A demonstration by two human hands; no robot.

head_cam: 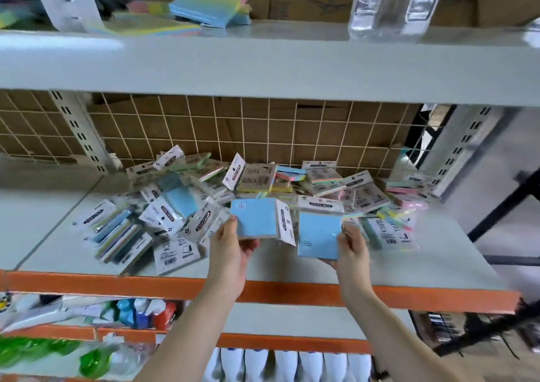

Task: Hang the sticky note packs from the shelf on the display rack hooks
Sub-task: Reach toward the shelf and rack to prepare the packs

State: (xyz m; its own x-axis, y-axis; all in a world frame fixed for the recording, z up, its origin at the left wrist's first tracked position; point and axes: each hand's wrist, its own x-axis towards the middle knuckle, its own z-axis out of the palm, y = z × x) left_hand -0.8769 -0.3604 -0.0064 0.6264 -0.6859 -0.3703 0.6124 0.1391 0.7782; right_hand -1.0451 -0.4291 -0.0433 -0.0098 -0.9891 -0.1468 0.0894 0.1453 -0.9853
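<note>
Sticky note packs (pixel 187 215) are heaped on the shelf (pixel 438 253) beyond the fingers. One blue pack (pixel 253 218) is pinched by the left hand (pixel 230 250), another (pixel 319 235) by the right hand (pixel 352 250). Each is best turned until its header hole faces a hook.

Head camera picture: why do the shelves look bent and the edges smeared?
Head view: the wide lens bows the grey metal shelf; corners blur, while the left hand and right hand gripping blue sticky note packs stay fairly sharp.
</note>
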